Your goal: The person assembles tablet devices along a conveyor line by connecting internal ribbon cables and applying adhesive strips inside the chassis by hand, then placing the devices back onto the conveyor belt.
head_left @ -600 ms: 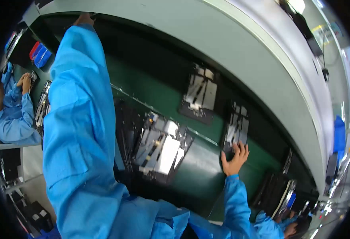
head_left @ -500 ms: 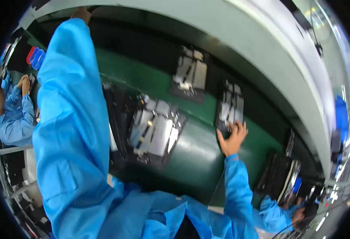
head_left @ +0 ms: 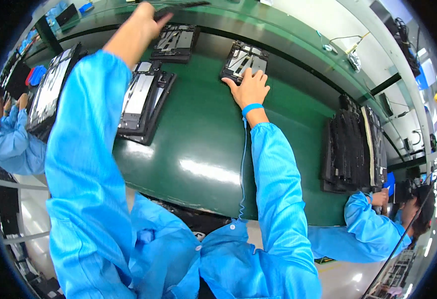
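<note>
A: Largest item first?

B: The green workbench (head_left: 198, 119), across the middle of the frame. Its surface is glossy; flat parts would probably slide on it.

A: Next in size?

B: A pile of flat black panels (head_left: 345, 149), right of centre. Left of centre, a stack of opened tablet-like devices (head_left: 137, 99), partly behind the left forearm.

A: The single opened device?

B: The opened device (head_left: 242, 57) lies at upper centre, silver blocks facing up. The right hand (head_left: 252, 89) is on its near end: fingers spread wide over the top face, thumb at the near left corner.

A: Handling?

B: Judged light and stiff in its frame, but fragile inside; the silver blocks look like battery cells and should not be pressed or bent. Best hold: the dark outer rim, by opposite edges.

A: Left hand?

B: The left hand (head_left: 141, 25), top of frame, appears closed on a thin dark part (head_left: 186, 6). Likely light; its stiffness cannot be told. Edge hold advised.

A: Containers?

B: At far upper left, a blue bin (head_left: 38, 74) with a red bin (head_left: 29, 76) just beside it. Both are too small in view to show contents. No finding recorded on what they hold.

A: Smallest item?

B: A blue wrist strap (head_left: 252, 107) on the right wrist, with a cord running down the frame.
</note>
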Motion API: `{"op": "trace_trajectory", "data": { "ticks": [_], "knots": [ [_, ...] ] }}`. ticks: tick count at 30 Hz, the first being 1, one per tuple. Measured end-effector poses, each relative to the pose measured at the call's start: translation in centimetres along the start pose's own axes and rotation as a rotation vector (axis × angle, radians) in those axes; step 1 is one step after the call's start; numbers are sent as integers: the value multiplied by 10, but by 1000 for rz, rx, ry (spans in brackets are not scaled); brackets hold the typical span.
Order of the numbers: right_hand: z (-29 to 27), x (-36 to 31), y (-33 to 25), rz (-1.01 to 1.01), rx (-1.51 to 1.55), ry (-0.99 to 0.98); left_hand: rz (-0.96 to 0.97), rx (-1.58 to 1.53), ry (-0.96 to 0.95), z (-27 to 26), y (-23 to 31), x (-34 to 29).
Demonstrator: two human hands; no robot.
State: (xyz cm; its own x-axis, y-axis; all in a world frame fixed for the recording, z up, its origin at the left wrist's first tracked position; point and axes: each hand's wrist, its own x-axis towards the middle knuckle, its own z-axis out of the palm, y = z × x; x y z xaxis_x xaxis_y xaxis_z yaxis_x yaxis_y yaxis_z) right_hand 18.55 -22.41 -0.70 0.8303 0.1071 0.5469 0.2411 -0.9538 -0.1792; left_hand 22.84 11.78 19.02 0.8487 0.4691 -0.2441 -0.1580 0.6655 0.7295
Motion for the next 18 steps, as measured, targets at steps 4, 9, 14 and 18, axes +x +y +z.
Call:
{"op": "trace_trajectory", "data": {
  "ticks": [4,9,14,18],
  "knots": [
    [-5,9,29,78,-46,40,78,-99,-120,-34,-101,-165],
    [-4,33,58,-7,-97,-199,-97,-174,79,-151,-189,-325],
    [11,50,50,-365,-338,-231,37,-16,182,-215,-202,-384],
    [20,66,76,-428,-601,-15,-59,50,108,-222,-200,-386]
  ]
}}
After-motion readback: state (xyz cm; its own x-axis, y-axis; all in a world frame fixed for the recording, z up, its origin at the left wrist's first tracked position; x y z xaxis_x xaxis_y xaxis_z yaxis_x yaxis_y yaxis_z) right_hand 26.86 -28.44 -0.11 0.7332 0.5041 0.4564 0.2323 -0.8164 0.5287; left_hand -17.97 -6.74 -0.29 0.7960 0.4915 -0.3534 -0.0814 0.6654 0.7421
